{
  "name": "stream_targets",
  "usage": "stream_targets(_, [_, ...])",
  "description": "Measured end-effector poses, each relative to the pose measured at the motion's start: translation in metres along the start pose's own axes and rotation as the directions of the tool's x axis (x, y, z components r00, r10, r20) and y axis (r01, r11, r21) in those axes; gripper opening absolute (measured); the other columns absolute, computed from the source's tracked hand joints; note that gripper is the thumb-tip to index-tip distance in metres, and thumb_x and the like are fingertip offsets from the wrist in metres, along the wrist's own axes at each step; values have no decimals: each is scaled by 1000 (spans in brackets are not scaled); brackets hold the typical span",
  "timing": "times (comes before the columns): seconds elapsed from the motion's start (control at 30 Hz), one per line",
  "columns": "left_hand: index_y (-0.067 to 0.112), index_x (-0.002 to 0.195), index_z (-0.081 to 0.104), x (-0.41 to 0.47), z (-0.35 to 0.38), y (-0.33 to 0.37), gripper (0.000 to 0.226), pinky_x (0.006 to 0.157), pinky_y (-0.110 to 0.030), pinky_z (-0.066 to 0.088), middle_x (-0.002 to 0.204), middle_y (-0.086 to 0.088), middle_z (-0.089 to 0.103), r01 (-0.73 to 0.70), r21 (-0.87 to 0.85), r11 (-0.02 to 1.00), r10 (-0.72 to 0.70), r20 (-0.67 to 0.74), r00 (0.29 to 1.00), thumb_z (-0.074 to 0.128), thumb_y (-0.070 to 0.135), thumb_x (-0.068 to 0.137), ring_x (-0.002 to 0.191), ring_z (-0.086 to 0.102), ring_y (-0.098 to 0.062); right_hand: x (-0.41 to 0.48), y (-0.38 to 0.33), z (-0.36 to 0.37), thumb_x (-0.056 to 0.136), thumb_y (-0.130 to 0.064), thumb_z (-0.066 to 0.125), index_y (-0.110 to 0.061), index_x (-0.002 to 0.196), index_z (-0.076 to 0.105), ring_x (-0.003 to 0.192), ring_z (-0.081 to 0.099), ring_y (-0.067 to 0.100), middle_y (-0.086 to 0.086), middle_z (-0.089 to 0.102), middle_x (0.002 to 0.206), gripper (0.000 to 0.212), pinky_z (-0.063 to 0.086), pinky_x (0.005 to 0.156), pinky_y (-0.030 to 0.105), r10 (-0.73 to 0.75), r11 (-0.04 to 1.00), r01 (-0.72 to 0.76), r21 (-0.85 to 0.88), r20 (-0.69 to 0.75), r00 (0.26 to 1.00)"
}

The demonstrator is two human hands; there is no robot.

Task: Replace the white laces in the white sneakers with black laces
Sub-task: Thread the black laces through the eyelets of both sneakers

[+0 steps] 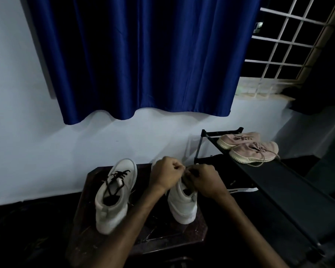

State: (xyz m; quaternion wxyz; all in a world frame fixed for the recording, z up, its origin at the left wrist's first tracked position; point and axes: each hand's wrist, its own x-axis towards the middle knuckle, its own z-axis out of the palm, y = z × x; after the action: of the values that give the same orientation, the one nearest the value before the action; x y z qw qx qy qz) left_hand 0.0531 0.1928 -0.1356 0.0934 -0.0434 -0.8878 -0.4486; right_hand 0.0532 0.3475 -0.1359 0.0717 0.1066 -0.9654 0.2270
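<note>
**Inspector:** What stood in the room, largest first?

**Onlooker:** A blue curtain (143, 55) hung against the wall. A black shoe rack (278, 180) ran along the right, with a pink pair (253, 151) on its top shelf. A small dark surface (162, 235) carried both white sneakers, heels toward the person. The light was poor.

**Inspector:** The task's things?

**Onlooker:** The left sneaker (114, 194) was already threaded with a black lace (116, 176). The right sneaker (182, 206) stood just beside it, toward the right side of the surface. I saw no white lace anywhere.

**Inspector:** The hands?

**Onlooker:** Both were over the right sneaker's tongue. The left hand (165, 175) and the right hand (205, 179) had their fingers curled in narrow, tips almost meeting. They pinched what I judged to be the second black lace (193, 172), though it was too small and dim to confirm.

**Inspector:** Hazards?

**Onlooker:** Four, in my judgement.
- The gloom could cause a skipped eyelet and leave the crossings uneven.
- With neither hand steadying the shoe, a firm pull could tip it or drag it toward the edge of the surface.
- A slipped pinch could let the lace tip draw back out of its eyelet.
- The left forearm passed close by the finished sneaker and could knock it over.
</note>
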Motion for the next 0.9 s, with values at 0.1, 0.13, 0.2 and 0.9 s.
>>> stream_targets(0.1, [15, 75, 75, -9, 17, -7, 11, 62, -20, 47, 76, 5, 74, -7, -35, 999, 4, -80, 997, 69, 24, 80, 70, 65, -5, 0, 8, 1, 87, -31, 66, -11, 83, 72, 81, 66, 23, 8, 71, 80, 22, 47, 68, 31, 10, 996, -7, 91, -35, 999])
stream_targets(0.13, [17, 76, 75, -11, 19, -8, 11, 60, -13, 43, 76, 6, 74, -5, -50, 999, 0, -101, 995, 70, 24, 81, 69, 64, -2, 1, 11, 2, 86, -31, 68, -13, 80, 72, 76, 65, 19, 4, 69, 74, 20, 45, 65, 28, 15, 991, -10, 130, -38, 999])
stream_targets(0.2, [18, 77, 77, -16, 21, -7, 10, 56, -4, 36, 77, 6, 74, -11, -52, 999, 4, -140, 990, 70, 23, 82, 68, 63, 0, 3, 17, 4, 86, -31, 70, -19, 76, 72, 67, 60, 10, -4, 63, 66, 16, 42, 64, 26, 23, 981, -18, 191, -26, 999])
stream_targets(0.9, [17, 82, 58, -23, 34, 5, 15, 56, -23, 33, 74, 1, 67, 99, 67, 993, -81, -236, 968, 68, 28, 82, 72, 62, -18, -2, 18, 14, 87, -31, 70, -20, 95, 78, 79, 71, 11, -1, 75, 80, 16, 56, 77, 44, 92, 927, -78, 366, -22, 996])
